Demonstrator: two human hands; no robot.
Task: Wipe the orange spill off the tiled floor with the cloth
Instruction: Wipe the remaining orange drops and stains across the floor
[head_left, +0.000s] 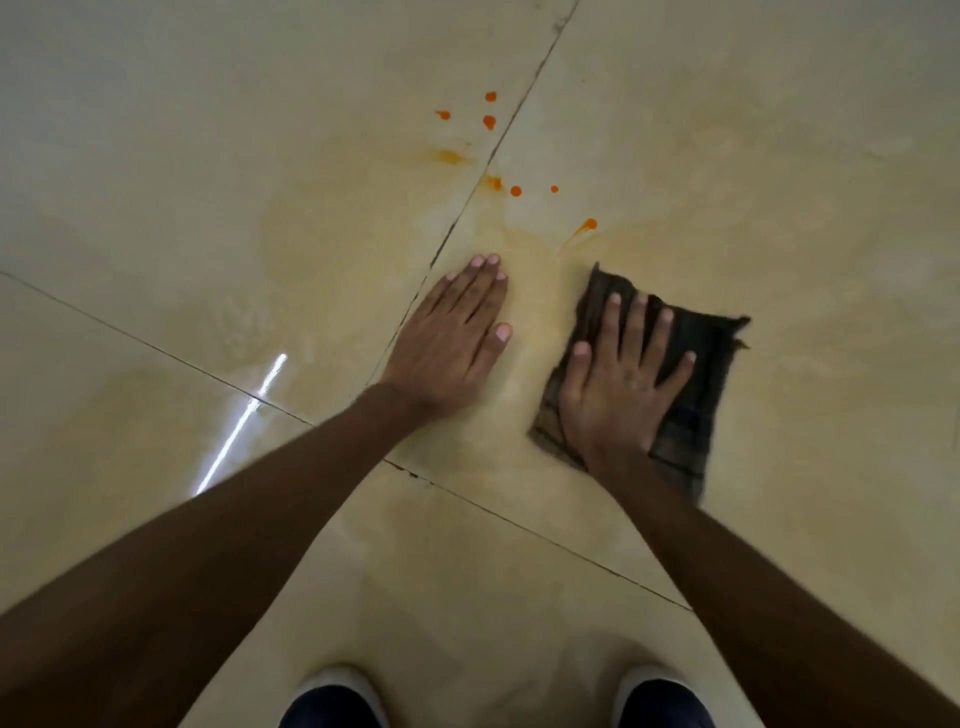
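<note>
A dark cloth (701, 395) is being pressed flat against the tiled floor (208, 182) by the right hand (618, 384), just right of centre in the frame. The fingers of that hand are being held straight and spread wide on top of the cloth, with nothing curled round it. The cloth's edges are being blurred in the picture, most of all at its lower right corner.

The left hand (449, 338) is being laid palm down on the bare tile just left of centre, with its fingers straight and close together and nothing being held. A strip of floor is being left between the two hands, and it is being tinted by a pale yellowish film.

The orange spill (515, 190) is being shown above the hands, in the upper middle of the frame, as scattered bright drops and a few smeared streaks on both sides of a dark grout line (467, 208). The nearest drop is lying just above the cloth's top corner, apart from it.

A bright strip of light (244, 415) is being reflected at the left. Two dark shoes with pale toes (332, 696) are being cut off by the bottom edge.
</note>
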